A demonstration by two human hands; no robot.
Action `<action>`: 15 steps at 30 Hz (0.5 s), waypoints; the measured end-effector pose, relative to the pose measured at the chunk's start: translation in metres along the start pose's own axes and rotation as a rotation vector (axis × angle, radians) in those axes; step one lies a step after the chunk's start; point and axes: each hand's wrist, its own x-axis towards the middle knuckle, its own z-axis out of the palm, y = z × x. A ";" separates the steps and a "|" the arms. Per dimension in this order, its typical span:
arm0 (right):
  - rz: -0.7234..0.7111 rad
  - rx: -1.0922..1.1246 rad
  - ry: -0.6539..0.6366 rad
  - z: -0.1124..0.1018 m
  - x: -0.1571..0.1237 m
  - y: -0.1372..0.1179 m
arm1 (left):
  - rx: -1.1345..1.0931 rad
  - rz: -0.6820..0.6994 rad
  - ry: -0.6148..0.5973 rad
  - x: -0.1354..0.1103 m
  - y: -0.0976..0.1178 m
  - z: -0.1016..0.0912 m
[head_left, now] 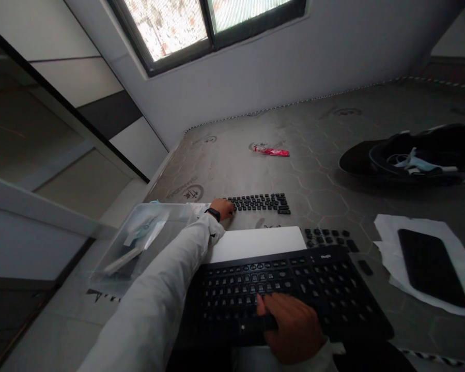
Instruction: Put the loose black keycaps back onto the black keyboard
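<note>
A black keyboard (256, 281) with bare switch positions lies before me. My right hand (294, 325) is closed over its front edge, fingers wrapped round a dark bar-shaped thing (253, 326) whose kind I cannot make out. Beyond the keyboard, my left hand (223, 207), with a dark band on the wrist, reaches to the left end of several rows of loose black keycaps (259, 202). Its fingers are bent together against them; what they pinch, if anything, is hidden. More loose keycaps (327, 237) lie behind the keyboard's right end. A white sheet or box (258, 244) sits behind the keyboard.
A clear plastic box (158, 214) with things in it stands at the left edge. On the right lie a dark phone (430, 266) on white paper (387, 227) and a black helmet (360, 157) holding a face mask. A red-and-clear packet (275, 152) lies farther back.
</note>
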 end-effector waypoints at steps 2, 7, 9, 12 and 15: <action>0.008 0.016 0.003 0.000 0.000 -0.001 | 0.042 0.010 -0.012 0.000 -0.001 0.000; 0.031 0.024 -0.017 -0.001 -0.001 -0.003 | 0.113 0.029 -0.030 -0.001 -0.001 0.000; 0.028 0.026 -0.016 -0.001 -0.001 -0.003 | 0.126 0.032 -0.034 -0.001 0.000 0.000; 0.029 0.015 -0.009 -0.002 0.000 -0.004 | 0.136 0.035 -0.042 0.000 0.000 0.000; 0.028 0.015 -0.003 -0.002 0.001 -0.004 | 0.141 0.040 -0.053 -0.001 -0.001 0.000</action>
